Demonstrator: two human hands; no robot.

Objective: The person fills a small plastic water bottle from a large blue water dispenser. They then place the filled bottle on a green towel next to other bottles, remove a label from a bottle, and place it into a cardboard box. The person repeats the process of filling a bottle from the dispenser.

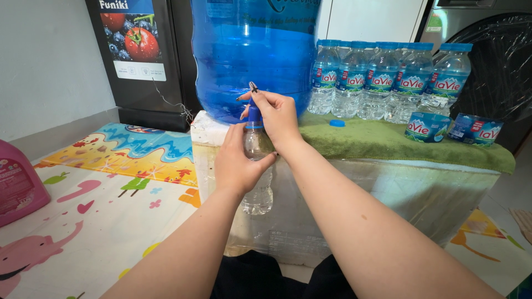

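Far left, a pink detergent jug [18,185] sits on the colourful play mat [100,216], with a small black fridge [141,55] behind it. Moving in, the left hand [237,165] is wrapped firmly around a small clear bottle [258,185], holding it upright right under the tap [254,113] of the big blue water jug [255,52]. The bottle's mouth sits tight up against the spout, in front of the white box's edge. The right hand [279,117] is closed on the tap, fingers pinching the lever at the top. To do this well, I'd say keep the bottle straight and snug under the spout, and ease the lever gently. Over to the right, a row of sealed water bottles [388,83] lines the green towel [388,141] covering the surface, with a loose blue cap [336,123] nearby.
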